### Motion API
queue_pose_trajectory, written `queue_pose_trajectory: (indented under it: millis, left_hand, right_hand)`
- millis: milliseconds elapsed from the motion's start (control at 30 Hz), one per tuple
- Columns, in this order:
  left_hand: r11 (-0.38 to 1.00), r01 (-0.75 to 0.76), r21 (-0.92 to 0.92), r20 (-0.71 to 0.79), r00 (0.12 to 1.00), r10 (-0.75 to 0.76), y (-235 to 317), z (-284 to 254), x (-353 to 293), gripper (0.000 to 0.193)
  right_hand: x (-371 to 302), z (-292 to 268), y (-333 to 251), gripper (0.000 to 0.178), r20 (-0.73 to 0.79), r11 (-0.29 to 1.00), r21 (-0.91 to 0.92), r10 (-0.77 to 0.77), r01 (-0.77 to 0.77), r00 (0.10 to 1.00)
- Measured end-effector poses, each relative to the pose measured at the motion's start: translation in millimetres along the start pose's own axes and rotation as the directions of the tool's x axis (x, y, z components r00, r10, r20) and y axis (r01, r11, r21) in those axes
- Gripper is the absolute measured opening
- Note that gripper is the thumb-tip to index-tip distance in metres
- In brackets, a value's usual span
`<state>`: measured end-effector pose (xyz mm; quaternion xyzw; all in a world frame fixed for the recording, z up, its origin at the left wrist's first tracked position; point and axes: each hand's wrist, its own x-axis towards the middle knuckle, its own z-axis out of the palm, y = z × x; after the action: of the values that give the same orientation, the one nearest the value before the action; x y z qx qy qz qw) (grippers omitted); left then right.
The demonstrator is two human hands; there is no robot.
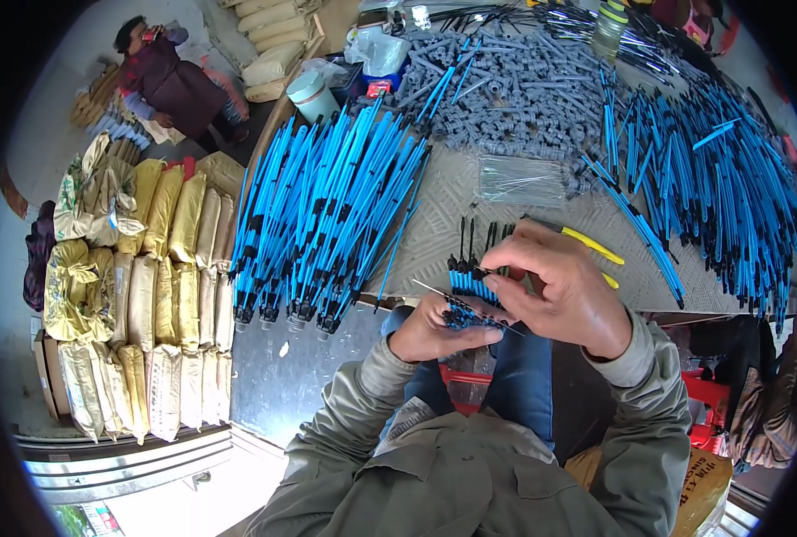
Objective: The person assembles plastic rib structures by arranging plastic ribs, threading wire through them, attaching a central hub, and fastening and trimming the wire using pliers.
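Note:
My left hand (421, 331) is closed around a small bundle of blue rods with black ends (467, 285), held above my lap at the table's front edge. A thin metal wire (434, 289) crosses in front of the bundle, beside my left fingers. Over the bundle's far side, my right hand (566, 291) pinches thumb and forefinger together at the black rod ends. What small piece sits between those fingertips is too hidden to make out. Just beyond my right hand lie pliers with yellow handles (592, 245).
Blue rods form a pile on the left (327, 201) and another on the right (711, 174). Grey plastic parts (506, 94) heap up behind a sheaf of thin metal wires (521, 182). A white cup (312, 97) and a bottle (609, 31) stand farther back. Stacked sacks (152, 295) and a person (173, 80) are left.

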<state>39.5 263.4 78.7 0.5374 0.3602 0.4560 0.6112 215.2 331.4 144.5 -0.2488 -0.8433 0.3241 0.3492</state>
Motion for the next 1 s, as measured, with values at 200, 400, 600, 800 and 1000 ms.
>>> queue_pose_trajectory:
  millis: [200, 400, 600, 800, 1000]
  left_hand:
    - [0.995, -0.095, 0.001, 0.107, 0.990, 0.095, -8, -1, 0, 0.026]
    - [0.993, 0.025, -0.115, -0.069, 0.997, -0.033, 2, 11, 8, 0.023]
    - [0.999, 0.007, -0.035, -0.001, 1.000, -0.007, -5, 7, 6, 0.023]
    - [0.997, -0.068, -0.040, 0.154, 0.985, 0.073, -5, 2, 12, 0.023]
    - [0.996, 0.029, -0.088, 0.173, 0.985, -0.013, -9, -6, 12, 0.023]
  right_hand:
    - [-1, 1, 3, 0.017, -0.029, 1.000, 0.008, 0.004, -0.004, 1.000]
    - [2, -3, 9, 0.016, -0.044, 0.998, 0.045, 0.040, -0.038, 0.998]
    - [6, 2, 10, 0.017, -0.042, 0.997, 0.080, 0.021, -0.018, 0.999]
    - [3, -6, 23, 0.019, 0.004, 0.966, 0.250, -0.066, 0.063, 0.998]
    - [7, -14, 24, 0.020, 0.099, 0.960, 0.272, -0.097, 0.067, 0.990]
